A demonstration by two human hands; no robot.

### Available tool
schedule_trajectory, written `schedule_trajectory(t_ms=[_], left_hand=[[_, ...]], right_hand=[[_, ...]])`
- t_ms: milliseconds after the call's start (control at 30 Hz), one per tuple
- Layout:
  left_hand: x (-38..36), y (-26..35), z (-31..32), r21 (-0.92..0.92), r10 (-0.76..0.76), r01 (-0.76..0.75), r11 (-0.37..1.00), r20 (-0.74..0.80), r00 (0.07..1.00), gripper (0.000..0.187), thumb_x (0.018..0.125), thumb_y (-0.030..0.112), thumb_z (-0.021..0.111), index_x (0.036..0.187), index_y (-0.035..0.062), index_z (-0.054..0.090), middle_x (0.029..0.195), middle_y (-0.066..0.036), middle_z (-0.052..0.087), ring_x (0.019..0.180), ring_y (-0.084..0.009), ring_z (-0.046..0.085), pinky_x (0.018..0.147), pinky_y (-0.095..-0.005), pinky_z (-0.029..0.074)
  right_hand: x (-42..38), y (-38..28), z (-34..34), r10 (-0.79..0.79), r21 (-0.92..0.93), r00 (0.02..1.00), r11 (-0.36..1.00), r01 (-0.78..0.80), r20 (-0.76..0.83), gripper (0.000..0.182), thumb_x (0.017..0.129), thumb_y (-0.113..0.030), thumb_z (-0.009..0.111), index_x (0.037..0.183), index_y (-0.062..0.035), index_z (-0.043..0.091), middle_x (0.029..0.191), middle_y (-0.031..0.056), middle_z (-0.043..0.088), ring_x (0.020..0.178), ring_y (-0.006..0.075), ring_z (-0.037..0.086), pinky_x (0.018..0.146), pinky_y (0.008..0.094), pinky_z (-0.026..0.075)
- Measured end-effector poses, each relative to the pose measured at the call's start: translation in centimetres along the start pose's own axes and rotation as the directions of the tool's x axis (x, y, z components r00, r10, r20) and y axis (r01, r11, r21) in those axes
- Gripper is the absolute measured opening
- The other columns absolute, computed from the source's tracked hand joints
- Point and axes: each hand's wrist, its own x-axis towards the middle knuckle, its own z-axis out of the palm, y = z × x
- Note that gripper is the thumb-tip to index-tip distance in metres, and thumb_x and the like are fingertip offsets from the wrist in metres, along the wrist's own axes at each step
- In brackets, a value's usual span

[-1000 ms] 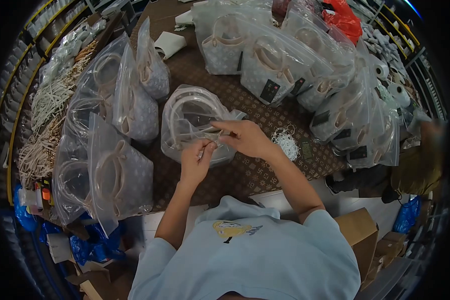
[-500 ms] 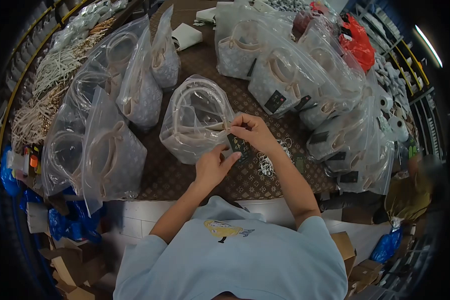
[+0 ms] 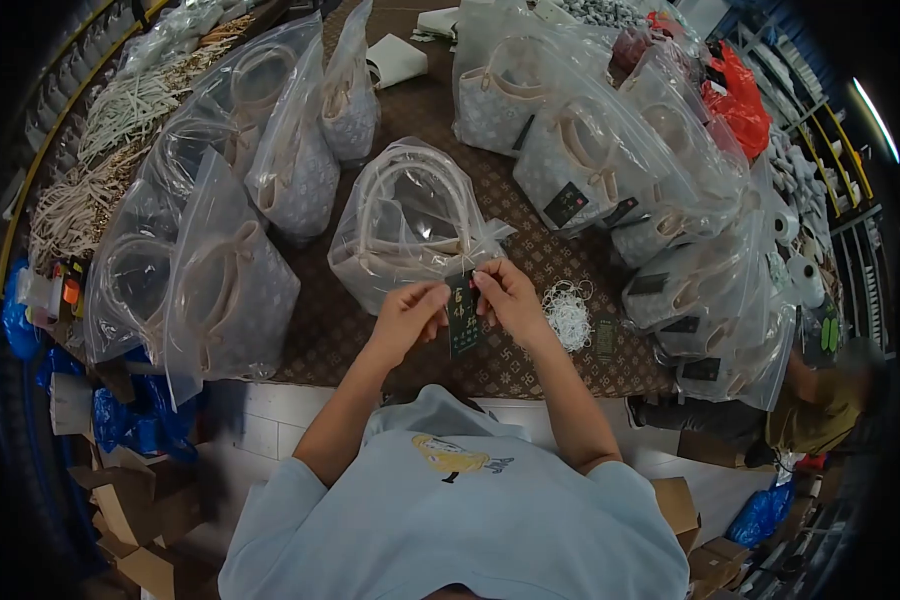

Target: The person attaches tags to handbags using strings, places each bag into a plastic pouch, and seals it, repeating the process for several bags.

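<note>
A dark green hang tag (image 3: 462,322) with lighter printed characters stands upright in front of a handbag (image 3: 388,268) wrapped in clear plastic. At the tag's left edge, my left hand (image 3: 410,318) is closed with thumb and fingers pinched on it. My right hand (image 3: 512,303) pinches the tag near its upper right corner. The bag's two looped handles rise inside the plastic, and part of its front lies behind my hands and the tag. To the right of my right hand sits a pile of white string loops (image 3: 568,318), with another green tag (image 3: 606,340) beside it.
Several plastic-wrapped handbags (image 3: 232,290) line the left of the brown patterned table (image 3: 420,105). More bagged handbags (image 3: 567,165) with dark tags crowd the right. Straps (image 3: 75,215) heap at far left. A person (image 3: 820,400) is at the right edge.
My hands have come down and away from the bag's right side, drawing the tag nearer to me. The tag now faces up more fully between both hands. The view has shifted slightly.
</note>
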Motion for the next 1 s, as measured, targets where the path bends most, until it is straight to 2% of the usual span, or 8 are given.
schedule_trajectory(t_ms=[67, 300, 367, 433, 533, 767, 833, 1000], left_hand=[[0.5, 0.3, 0.1, -0.261, -0.059, 0.062, 0.963, 0.018, 0.998, 0.022, 0.087, 0.024, 0.058, 0.092, 0.0034, 0.063, 0.066, 0.0, 0.057, 0.051, -0.0049, 0.048, 0.042, -0.019, 0.037], [2.5, -1.0, 1.1, 0.073, 0.115, -0.12, 0.99, 0.068, 0.991, 0.023, 0.087, 0.021, 0.056, 0.097, 0.0016, 0.062, 0.076, -0.001, 0.061, 0.057, -0.01, 0.055, 0.047, -0.0234, 0.043], [2.6, -0.9, 1.2, 0.11, 0.189, -0.192, 0.975, 0.038, 0.981, 0.022, 0.084, 0.019, 0.059, 0.095, 0.0006, 0.062, 0.076, -0.002, 0.062, 0.057, -0.0134, 0.058, 0.048, -0.0265, 0.045], [1.6, 1.2, 1.7, 0.834, 0.565, -0.451, 0.318, 0.215, 0.797, 0.02, 0.073, 0.014, 0.062, 0.09, 0.0025, 0.062, 0.077, -0.005, 0.062, 0.062, -0.0234, 0.061, 0.054, -0.0337, 0.047], [1.8, 2.1, 2.4, 0.862, 0.584, -0.487, 0.14, 0.325, 0.743, 0.021, 0.067, 0.013, 0.062, 0.087, 0.0059, 0.062, 0.078, -0.009, 0.061, 0.067, -0.0296, 0.06, 0.058, -0.0385, 0.048], [2.1, 0.6, 1.1, 0.792, 0.438, -0.39, 0.469, 0.175, 0.882, 0.017, 0.075, 0.012, 0.059, 0.088, 0.0014, 0.06, 0.077, -0.011, 0.062, 0.065, -0.0259, 0.061, 0.056, -0.0348, 0.047], [2.2, 0.3, 1.1, 0.468, 0.258, -0.267, 0.842, 0.084, 0.963, 0.015, 0.082, 0.012, 0.056, 0.089, -0.0006, 0.058, 0.073, -0.01, 0.061, 0.062, -0.0192, 0.061, 0.055, -0.031, 0.047], [2.3, 0.2, 0.8, 0.371, 0.294, -0.334, 0.867, 0.16, 0.942, 0.016, 0.087, 0.016, 0.054, 0.092, 0.0007, 0.057, 0.07, -0.009, 0.06, 0.061, -0.0147, 0.06, 0.055, -0.0292, 0.046]], right_hand=[[0.4, 1.0, -0.1, -0.028, 0.028, 1.0, 0.999, 0.028, 0.013, 0.012, 0.091, -0.017, 0.051, 0.093, -0.0047, 0.049, 0.071, 0.0013, 0.052, 0.059, 0.0053, 0.051, 0.047, 0.0188, 0.043], [0.6, 1.5, -0.2, -0.06, 0.041, 0.998, 0.997, 0.061, -0.013, 0.014, 0.091, -0.016, 0.051, 0.094, -0.0024, 0.05, 0.078, 0.0033, 0.054, 0.063, 0.007, 0.053, 0.051, 0.0205, 0.045], [0.8, 1.7, -0.4, -0.527, -0.527, 0.85, 0.729, 0.436, -0.026, 0.01, 0.088, -0.011, 0.053, 0.093, -0.002, 0.052, 0.073, 0.0062, 0.056, 0.057, 0.0125, 0.055, 0.052, 0.0272, 0.047], [0.0, -1.3, 0.8, -0.556, -0.545, 0.825, 0.726, 0.419, -0.106, 0.01, 0.087, -0.011, 0.054, 0.093, -0.0024, 0.053, 0.073, 0.0084, 0.057, 0.058, 0.0166, 0.057, 0.053, 0.0299, 0.047], [0.7, -2.2, 2.3, -0.584, -0.593, 0.801, 0.694, 0.408, -0.133, 0.011, 0.085, -0.011, 0.056, 0.093, -0.004, 0.054, 0.072, 0.0112, 0.059, 0.061, 0.0233, 0.061, 0.055, 0.033, 0.047], [0.6, -2.9, 0.9, -0.44, -0.729, 0.891, 0.573, 0.374, 0.112, 0.012, 0.078, -0.01, 0.063, 0.088, -0.0032, 0.059, 0.078, 0.0105, 0.062, 0.063, 0.0197, 0.06, 0.057, 0.0286, 0.047], [0.6, -3.0, 0.0, -0.423, -0.666, 0.895, 0.63, 0.4, 0.138, 0.012, 0.077, -0.009, 0.064, 0.086, -0.0029, 0.06, 0.077, 0.0091, 0.062, 0.062, 0.0168, 0.059, 0.056, 0.0274, 0.046], [0.8, -3.4, -1.1, -0.355, -0.565, 0.919, 0.728, 0.388, 0.174, 0.013, 0.074, -0.014, 0.065, 0.083, -0.0053, 0.061, 0.075, 0.0089, 0.062, 0.067, 0.0223, 0.062, 0.061, 0.0314, 0.047]])
